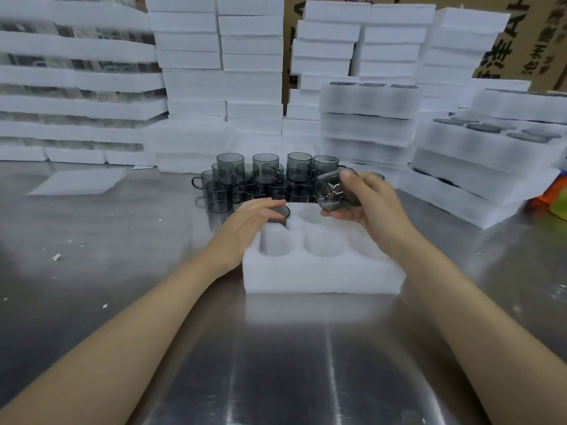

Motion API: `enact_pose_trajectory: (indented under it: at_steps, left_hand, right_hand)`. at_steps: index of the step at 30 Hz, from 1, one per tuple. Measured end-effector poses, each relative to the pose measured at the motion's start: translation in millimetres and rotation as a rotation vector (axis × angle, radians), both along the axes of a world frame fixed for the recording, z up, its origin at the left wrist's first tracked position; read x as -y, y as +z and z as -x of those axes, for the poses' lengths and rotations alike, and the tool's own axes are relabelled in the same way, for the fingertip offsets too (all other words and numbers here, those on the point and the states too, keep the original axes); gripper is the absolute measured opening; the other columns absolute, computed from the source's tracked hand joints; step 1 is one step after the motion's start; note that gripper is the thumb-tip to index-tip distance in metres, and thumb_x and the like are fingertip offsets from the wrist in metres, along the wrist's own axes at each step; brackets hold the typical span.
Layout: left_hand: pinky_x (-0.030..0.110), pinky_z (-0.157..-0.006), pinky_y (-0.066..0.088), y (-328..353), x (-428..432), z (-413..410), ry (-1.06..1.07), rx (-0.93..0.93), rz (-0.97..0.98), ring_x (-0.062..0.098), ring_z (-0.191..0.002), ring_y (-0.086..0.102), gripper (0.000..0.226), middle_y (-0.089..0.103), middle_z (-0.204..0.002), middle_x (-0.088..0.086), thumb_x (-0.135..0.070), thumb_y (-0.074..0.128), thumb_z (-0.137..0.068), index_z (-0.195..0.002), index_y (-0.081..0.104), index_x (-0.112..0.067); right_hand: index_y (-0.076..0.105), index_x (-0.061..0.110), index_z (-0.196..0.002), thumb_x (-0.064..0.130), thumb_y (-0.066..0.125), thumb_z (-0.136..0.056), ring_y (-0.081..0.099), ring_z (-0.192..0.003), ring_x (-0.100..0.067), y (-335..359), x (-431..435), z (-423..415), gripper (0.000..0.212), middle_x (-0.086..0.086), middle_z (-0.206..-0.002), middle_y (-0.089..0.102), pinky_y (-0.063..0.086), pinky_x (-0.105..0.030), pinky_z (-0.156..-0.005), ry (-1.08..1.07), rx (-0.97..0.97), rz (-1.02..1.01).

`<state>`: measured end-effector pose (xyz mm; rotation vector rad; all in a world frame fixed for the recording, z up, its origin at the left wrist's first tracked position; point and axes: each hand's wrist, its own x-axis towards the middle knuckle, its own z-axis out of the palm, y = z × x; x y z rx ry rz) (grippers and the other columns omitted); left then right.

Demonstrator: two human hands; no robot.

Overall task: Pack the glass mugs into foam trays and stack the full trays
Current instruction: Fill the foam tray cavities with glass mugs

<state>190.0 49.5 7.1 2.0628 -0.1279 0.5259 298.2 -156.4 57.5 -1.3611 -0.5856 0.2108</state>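
Observation:
A white foam tray [322,274] with round pockets lies on the steel table in front of me. One smoky glass mug [280,213] sits in its far-left pocket, and my left hand [253,217] rests flat on that mug's rim with straight fingers. My right hand [368,200] holds a second grey mug [336,191] tilted on its side above the tray's far-right pockets. The near pockets are bare foam. Behind the tray stands a cluster of several loose grey mugs [264,176], some stacked two high.
Stacks of full foam trays [368,124] rise at the right, more [484,167] leaning at the far right. Tall piles of white foam [221,75] and cardboard boxes fill the back. A flat foam sheet [76,180] lies on the table [122,256] at the left.

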Motion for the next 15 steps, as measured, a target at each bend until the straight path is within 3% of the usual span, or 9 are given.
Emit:
enact_pose_trajectory:
  at_steps: [4, 6, 9, 12, 15]
  left_hand:
    - [0.033, -0.117, 0.020, 1, 0, 1, 0.004, -0.005, -0.025, 0.006, -0.136, 0.035, 0.045, 0.054, -0.136, -0.007, -0.031, 0.029, -0.092, -0.101, 0.070, -0.016]
    - [0.032, -0.117, 0.020, 1, 0, 1, 0.005, 0.000, -0.030, 0.006, -0.136, 0.035, 0.047, 0.054, -0.137, -0.006, -0.031, 0.028, -0.092, -0.103, 0.070, -0.013]
    - [0.031, -0.117, 0.021, 0, -1, 0, 0.004, 0.006, -0.041, 0.005, -0.135, 0.035, 0.046, 0.054, -0.136, -0.007, -0.031, 0.029, -0.093, -0.102, 0.071, -0.014]
    - [0.032, -0.117, 0.021, -1, -2, -2, 0.008, -0.004, -0.033, 0.002, -0.134, 0.036, 0.044, 0.055, -0.135, -0.010, -0.030, 0.030, -0.093, -0.100, 0.071, -0.017]
    - [0.034, -0.117, 0.022, -2, -4, -3, 0.008, 0.004, -0.042, 0.004, -0.134, 0.036, 0.045, 0.055, -0.135, -0.010, -0.030, 0.031, -0.093, -0.103, 0.072, -0.013]
  right_hand:
    - [0.060, 0.005, -0.107, 0.027, 0.056, -0.095, 0.071, -0.080, -0.033, -1, -2, -1, 0.026, -0.016, -0.098, 0.070, 0.055, -0.027, -0.063, 0.013, 0.027, 0.007]
    - [0.060, 0.017, -0.114, 0.020, 0.058, -0.094, 0.068, -0.084, -0.017, -3, -3, -2, 0.020, -0.002, -0.101, 0.067, 0.055, -0.028, -0.067, -0.025, 0.126, 0.055]
    - [0.058, 0.039, -0.108, 0.015, 0.064, -0.089, 0.065, -0.083, 0.000, -4, -2, 2, 0.031, 0.012, -0.111, 0.060, 0.053, -0.020, -0.072, -0.069, 0.338, 0.198]
    - [0.060, 0.037, -0.108, 0.011, 0.068, -0.085, 0.063, -0.095, -0.007, -6, -4, 6, 0.036, 0.019, -0.119, 0.053, 0.049, -0.017, -0.080, -0.042, 0.482, 0.312]
    - [0.062, 0.037, -0.096, 0.008, 0.065, -0.086, 0.059, -0.094, 0.003, -8, -7, 9, 0.030, 0.020, -0.114, 0.054, 0.050, -0.018, -0.079, -0.050, 0.546, 0.361]
